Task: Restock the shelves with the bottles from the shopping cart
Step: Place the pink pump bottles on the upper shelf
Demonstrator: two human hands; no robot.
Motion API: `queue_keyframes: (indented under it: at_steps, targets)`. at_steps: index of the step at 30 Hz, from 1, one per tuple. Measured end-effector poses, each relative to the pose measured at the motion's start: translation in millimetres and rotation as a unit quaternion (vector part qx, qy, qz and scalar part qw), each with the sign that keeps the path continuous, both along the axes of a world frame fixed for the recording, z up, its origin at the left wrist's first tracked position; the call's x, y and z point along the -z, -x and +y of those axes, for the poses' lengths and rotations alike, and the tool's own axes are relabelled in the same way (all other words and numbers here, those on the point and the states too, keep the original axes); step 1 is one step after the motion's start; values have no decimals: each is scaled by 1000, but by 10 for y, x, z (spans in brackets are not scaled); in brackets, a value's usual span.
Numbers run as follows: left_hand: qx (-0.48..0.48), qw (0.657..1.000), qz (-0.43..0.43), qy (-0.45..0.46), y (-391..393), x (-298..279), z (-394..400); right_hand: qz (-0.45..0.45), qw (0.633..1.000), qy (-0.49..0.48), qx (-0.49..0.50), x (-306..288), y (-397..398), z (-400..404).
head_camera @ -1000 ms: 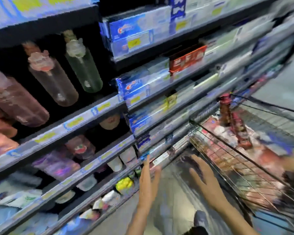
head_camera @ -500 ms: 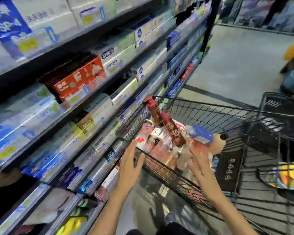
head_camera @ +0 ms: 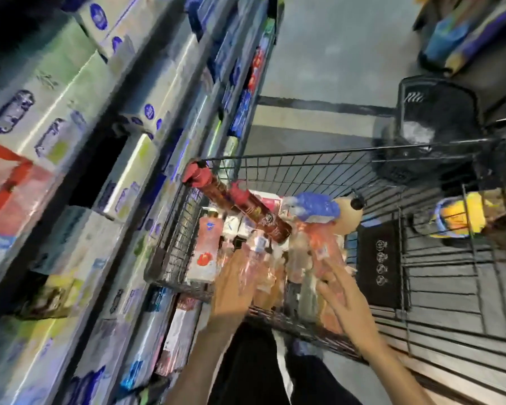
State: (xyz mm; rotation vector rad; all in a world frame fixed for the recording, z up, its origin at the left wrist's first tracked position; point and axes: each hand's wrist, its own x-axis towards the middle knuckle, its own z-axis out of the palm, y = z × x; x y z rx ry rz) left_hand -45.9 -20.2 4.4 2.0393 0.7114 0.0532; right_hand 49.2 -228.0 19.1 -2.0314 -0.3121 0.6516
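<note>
Left hand (head_camera: 234, 290) and right hand (head_camera: 343, 299) over near rim of shopping cart (head_camera: 319, 159), fingers extended, gripping nothing discernible through blur. Bottles (head_camera: 275, 226) heaped inside cart, overlapping. Risk: pulling one may topple the leaning dark red bottle (head_camera: 211, 185).

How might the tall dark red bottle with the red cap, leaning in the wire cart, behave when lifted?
The tall dark red bottle is probably rigid, since it keeps a straight shape while leaning on the black wire cart. Its round, glossy body may be slippery and roll if laid flat. Lifting it could shift bottles beneath.
</note>
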Motion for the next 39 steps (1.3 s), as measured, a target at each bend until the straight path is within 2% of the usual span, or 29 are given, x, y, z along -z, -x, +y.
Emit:
queue_keyframes:
  at_steps: [5, 10, 14, 19, 21, 26, 28, 31, 34, 39]
  targets:
    - [28, 986, 162, 23, -404, 505, 452, 46, 995, 4, 87, 383, -125, 327]
    - [69, 977, 197, -32, -715, 1110, 647, 72, 987, 68, 123, 768, -326, 519]
    - [55, 953, 297, 13, -741, 1607, 639, 96, 979, 67, 164, 976, -389, 582]
    - [16, 944, 321, 68, -765, 1938, 592, 138, 964, 94, 208, 1196, -429, 476]
    - [20, 937, 342, 62, -788, 2002, 610, 136, 959, 98, 228, 1250, -448, 433]
    - [-26, 939, 339, 44, -822, 1865, 652, 68, 948, 145, 274, 1324, -567, 386]
    - [-25, 945, 319, 67, -822, 1807, 719, 43, 948, 175, 264, 1407, -714, 378]
    - [-91, 938, 289, 168, -782, 1725, 848, 49, 952, 216, 213, 1605, -1001, 417]
    - [-135, 920, 256, 264, -766, 1586, 907, 65, 938, 291, 175, 1809, -1232, 513]
    - [-93, 915, 251, 301, -771, 1475, 922, 107, 895, 412, 131, 2015, -1425, 598]
